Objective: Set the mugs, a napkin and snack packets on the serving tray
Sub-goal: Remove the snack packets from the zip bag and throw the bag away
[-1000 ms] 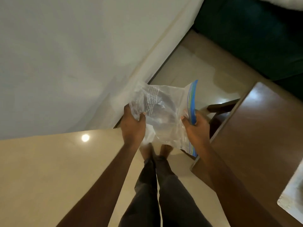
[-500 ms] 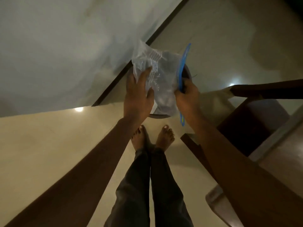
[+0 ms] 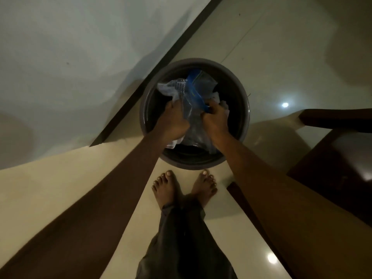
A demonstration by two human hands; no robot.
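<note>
A clear plastic zip bag with a blue seal strip is crumpled inside the mouth of a round dark bin on the floor. My left hand grips the bag's left side and my right hand grips its right side by the blue strip. Both hands reach down into the bin's opening. No mugs, napkin, snack packets or serving tray are in view.
The bin stands against a pale wall with a dark skirting strip. A dark wooden chair is at the right, close to my right arm. My bare feet stand on glossy cream floor tiles just before the bin.
My view has tipped down from the table side to the floor. Both hands have lowered the bag from chest height into the bin's mouth, and the bag is more crumpled.
</note>
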